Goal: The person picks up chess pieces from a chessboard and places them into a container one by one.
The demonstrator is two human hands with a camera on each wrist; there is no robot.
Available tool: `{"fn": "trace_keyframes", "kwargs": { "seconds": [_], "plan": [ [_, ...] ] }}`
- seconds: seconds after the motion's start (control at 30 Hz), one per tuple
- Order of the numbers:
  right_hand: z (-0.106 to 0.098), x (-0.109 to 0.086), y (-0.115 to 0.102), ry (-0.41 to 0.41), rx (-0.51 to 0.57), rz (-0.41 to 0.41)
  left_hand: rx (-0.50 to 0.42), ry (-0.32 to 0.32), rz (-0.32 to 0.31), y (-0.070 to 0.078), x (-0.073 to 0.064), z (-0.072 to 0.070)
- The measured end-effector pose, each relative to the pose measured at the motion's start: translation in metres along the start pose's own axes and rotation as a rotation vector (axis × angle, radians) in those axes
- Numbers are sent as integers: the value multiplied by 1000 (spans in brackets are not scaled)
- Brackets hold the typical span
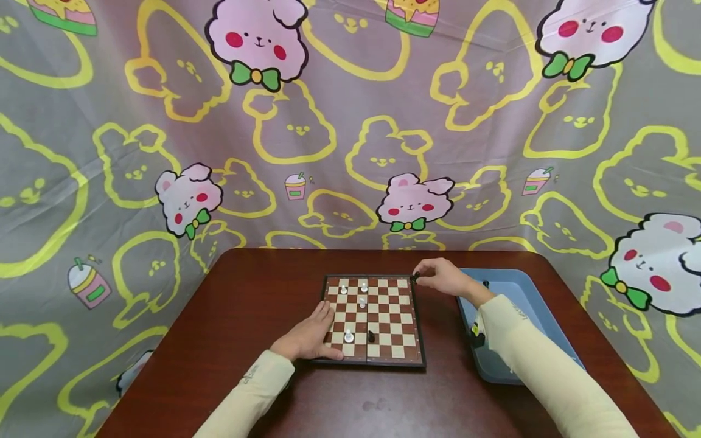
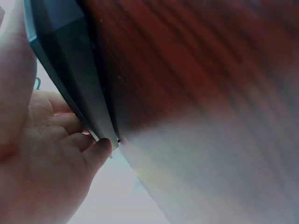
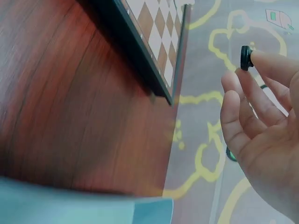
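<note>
A brown-and-cream chessboard (image 1: pixel 392 317) with a dark rim lies on the table. Several white chess pieces (image 1: pixel 348 336) stand on its left half, and one black chess piece (image 1: pixel 371 336) is near the middle of the front rows. My left hand (image 1: pixel 310 333) rests on the board's left front corner, thumb along the front edge and fingers spread along the left side. Just off the far right corner, my right hand (image 1: pixel 442 277) pinches a small black chess piece (image 3: pixel 245 58) between thumb and fingers. Its round base shows in the right wrist view; the fingers hide the rest.
A blue tray (image 1: pixel 520 286) stands right of the board, under my right forearm. A small black piece (image 1: pixel 485 284) is at its far left, and the sleeve covers part of the tray. A patterned curtain (image 1: pixel 339 140) hangs behind the brown table (image 1: pixel 219 340).
</note>
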State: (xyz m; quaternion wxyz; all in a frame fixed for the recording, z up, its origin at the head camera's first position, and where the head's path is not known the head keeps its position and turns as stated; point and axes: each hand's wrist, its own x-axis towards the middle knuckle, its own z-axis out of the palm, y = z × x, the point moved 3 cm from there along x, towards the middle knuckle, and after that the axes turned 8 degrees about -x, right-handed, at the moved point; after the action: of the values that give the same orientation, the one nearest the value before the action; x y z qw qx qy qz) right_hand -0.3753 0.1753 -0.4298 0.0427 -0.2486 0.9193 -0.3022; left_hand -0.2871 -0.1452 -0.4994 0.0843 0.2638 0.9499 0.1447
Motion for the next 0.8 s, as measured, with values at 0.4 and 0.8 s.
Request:
{"fn": "trace_keyframes", "kwargs": {
  "seconds": [0.4,0.8],
  "plan": [
    [-25,-28,20,10,85,56,-2,-7,7,1,0,-2],
    [-47,-51,48,34,109,93,-22,1,10,4,0,-4]
  ]
}}
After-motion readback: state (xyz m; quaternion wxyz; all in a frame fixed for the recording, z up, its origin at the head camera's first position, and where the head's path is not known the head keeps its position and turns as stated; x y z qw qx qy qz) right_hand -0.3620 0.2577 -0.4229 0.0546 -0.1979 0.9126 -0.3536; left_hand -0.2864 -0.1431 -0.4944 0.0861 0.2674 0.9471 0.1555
